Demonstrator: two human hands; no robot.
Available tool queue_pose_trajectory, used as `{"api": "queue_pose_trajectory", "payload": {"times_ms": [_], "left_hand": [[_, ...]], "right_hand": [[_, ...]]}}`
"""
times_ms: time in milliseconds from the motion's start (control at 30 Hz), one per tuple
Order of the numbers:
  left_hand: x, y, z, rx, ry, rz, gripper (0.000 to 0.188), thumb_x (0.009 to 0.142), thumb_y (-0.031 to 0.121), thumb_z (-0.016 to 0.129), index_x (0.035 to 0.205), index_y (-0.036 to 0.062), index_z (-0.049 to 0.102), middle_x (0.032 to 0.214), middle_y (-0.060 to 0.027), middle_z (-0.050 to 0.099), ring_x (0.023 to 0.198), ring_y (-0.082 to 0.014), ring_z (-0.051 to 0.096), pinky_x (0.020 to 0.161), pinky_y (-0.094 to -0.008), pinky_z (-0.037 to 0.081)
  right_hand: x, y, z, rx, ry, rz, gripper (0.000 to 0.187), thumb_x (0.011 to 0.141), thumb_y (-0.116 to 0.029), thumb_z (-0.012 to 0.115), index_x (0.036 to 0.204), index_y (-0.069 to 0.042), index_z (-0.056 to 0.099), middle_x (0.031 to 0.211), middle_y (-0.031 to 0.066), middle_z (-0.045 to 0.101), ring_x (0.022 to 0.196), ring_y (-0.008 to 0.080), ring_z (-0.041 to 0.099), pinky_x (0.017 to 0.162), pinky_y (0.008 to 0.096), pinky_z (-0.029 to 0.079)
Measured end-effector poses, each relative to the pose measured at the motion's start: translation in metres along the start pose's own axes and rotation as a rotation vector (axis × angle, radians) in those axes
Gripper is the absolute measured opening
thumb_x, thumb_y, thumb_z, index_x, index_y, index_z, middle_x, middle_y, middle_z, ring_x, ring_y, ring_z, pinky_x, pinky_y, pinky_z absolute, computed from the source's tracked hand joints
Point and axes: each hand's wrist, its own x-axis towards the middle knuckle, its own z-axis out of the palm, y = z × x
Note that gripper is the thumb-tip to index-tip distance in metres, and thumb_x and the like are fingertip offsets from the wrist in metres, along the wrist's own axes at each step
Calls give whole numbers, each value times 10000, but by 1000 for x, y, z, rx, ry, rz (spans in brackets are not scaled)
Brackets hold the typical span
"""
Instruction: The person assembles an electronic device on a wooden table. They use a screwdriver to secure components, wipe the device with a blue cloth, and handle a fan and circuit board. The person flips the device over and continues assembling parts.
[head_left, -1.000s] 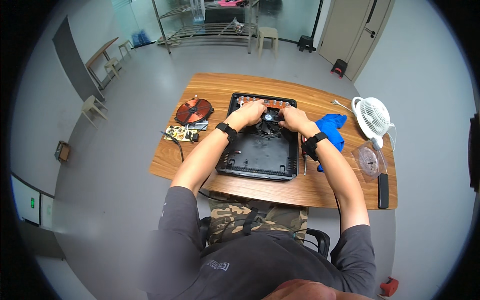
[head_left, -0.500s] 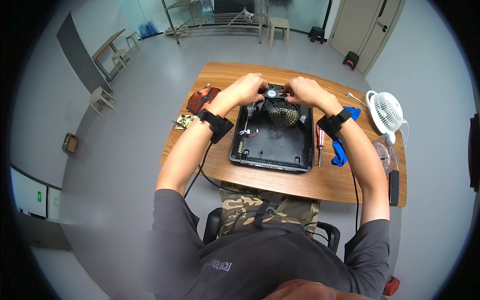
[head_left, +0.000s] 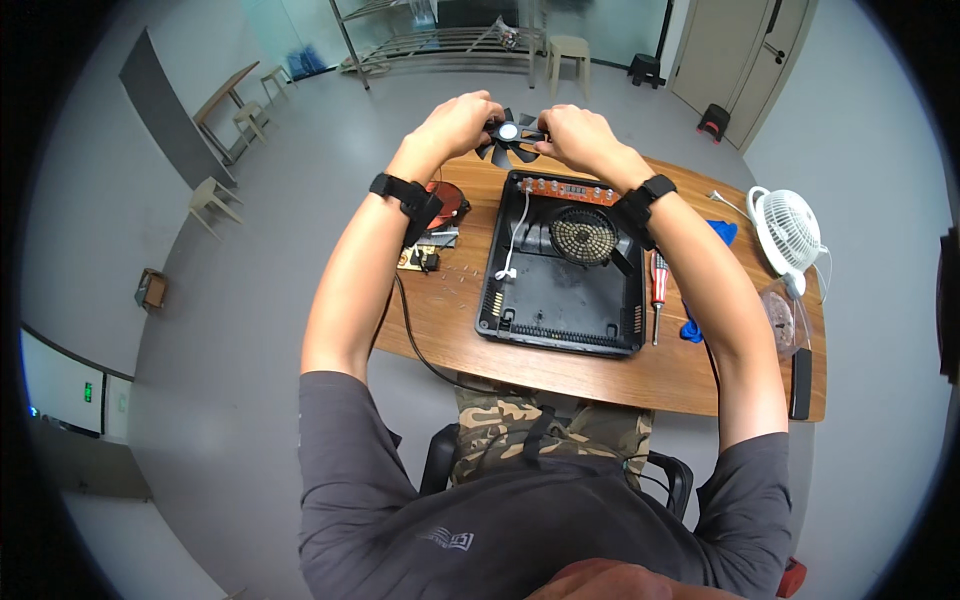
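Observation:
Both hands grip a small black cooling fan [head_left: 508, 132] with a pale round hub, lifted over the table's far edge. My left hand [head_left: 462, 122] pinches its frame on the left, and my right hand [head_left: 588, 140] has the right side. Nearer to me lies an open black plastic housing [head_left: 560, 300], like an appliance's bottom shell. A round vent grille [head_left: 585, 238] is set in its floor. Along its far wall runs an orange-red circuit strip [head_left: 570, 190], with a white cable [head_left: 520, 228] trailing from it into the housing.
Left of the housing are a reddish-copper coil disc [head_left: 449, 202], a small circuit board [head_left: 418, 258] and several loose screws [head_left: 460, 275]. To the right lie a red-handled screwdriver [head_left: 659, 285] and a blue cloth [head_left: 722, 232]. A white desk fan [head_left: 783, 230] stands at the table's right edge.
My hands have raised the black fan out of the housing and carried it away from me, slightly left. The vent grille and circuit strip now show uncovered.

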Motion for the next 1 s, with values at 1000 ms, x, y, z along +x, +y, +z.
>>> {"api": "queue_pose_trajectory", "payload": {"times_ms": [1000], "left_hand": [[22,-137,180,44,-446,-387,356,753,-14,734,1090,101,729,1097,-146,727,1061,-337,680,887,-420,562]], "right_hand": [[37,102,95,86,-367,329,347,866,-282,706,1102,-28,708,1062,213,723,1037,372,684,913,445,542]]}}
